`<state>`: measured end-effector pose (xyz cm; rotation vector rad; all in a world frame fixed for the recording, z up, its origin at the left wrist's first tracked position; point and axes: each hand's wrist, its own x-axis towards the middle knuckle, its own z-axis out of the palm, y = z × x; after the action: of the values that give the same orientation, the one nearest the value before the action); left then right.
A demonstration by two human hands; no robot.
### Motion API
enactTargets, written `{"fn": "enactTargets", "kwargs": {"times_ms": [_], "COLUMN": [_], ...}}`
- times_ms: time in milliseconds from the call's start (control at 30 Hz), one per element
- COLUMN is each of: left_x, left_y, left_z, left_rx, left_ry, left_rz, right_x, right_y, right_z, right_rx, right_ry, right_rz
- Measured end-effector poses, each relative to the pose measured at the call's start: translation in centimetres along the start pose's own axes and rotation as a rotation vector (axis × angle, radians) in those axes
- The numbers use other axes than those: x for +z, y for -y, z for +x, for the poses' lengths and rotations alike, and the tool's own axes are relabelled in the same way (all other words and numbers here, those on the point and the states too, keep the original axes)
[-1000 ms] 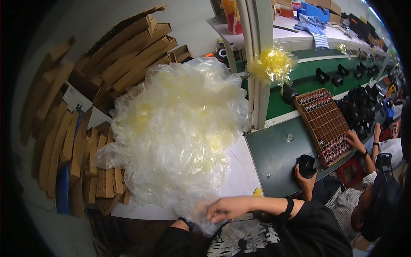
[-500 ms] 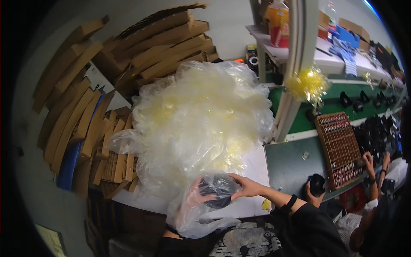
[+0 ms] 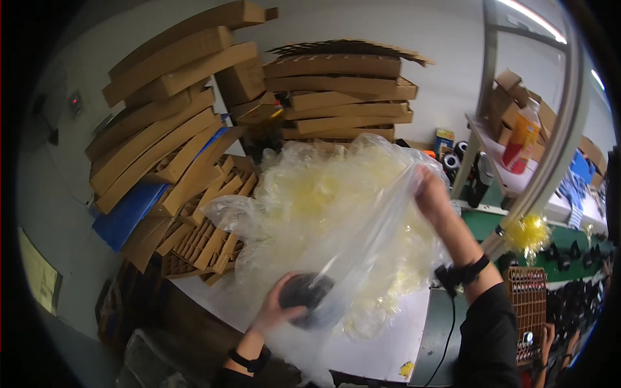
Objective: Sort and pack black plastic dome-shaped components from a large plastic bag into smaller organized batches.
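Centrally in the head view, the left hand (image 3: 270, 309) is curled around a part (image 3: 300, 293), thumb below and fingers above. The part is dark, rounded and smooth, and sits above the near edge of the pile. The right hand (image 3: 429, 191) is raised, its fingertips pinching the upper end of a bag (image 3: 367, 244). The bag is thin, clear film, drawn into long diagonal folds between the hands; it veils the right side of the part. Whether the part is fully inside the bag cannot be told.

Behind the hands, the pile (image 3: 309, 185) consists of crumpled, glossy film, translucent white with yellow patches. It rests on a flat white table (image 3: 391, 352). To the left are stacked cardboard trays (image 3: 158, 81), brown and matt, a smooth blue sheet (image 3: 131, 213) and slatted cardboard dividers (image 3: 206, 244). To the right, a shiny yellow film tuft (image 3: 527, 233) hangs beside a pale post (image 3: 554, 152); below it is a rectangular gridded tray (image 3: 527, 301).
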<state>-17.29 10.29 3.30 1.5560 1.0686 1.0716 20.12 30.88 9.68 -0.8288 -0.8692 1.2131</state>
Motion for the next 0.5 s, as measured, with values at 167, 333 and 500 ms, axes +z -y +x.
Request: {"fn": "enactTargets", "kwargs": {"times_ms": [167, 333, 500], "left_x": [-5.0, -8.2, -11.0], "left_y": [3.3, 7.3, 7.4], "left_z": [-6.0, -11.5, -15.9], "left_rx": [-0.143, -0.214, -0.175], "left_ry": [-0.192, -0.681, -0.894], "left_rz": [-0.27, -0.557, -0.458], "right_x": [7.9, 14.3, 12.7], "right_y": [7.0, -0.2, -13.2], "right_z": [10.3, 11.3, 2.4], "right_rx": [-0.446, -1.256, -0.563], "right_ry": [-0.105, 0.249, 1.107], "right_rz": [0.001, -0.788, -1.281]}}
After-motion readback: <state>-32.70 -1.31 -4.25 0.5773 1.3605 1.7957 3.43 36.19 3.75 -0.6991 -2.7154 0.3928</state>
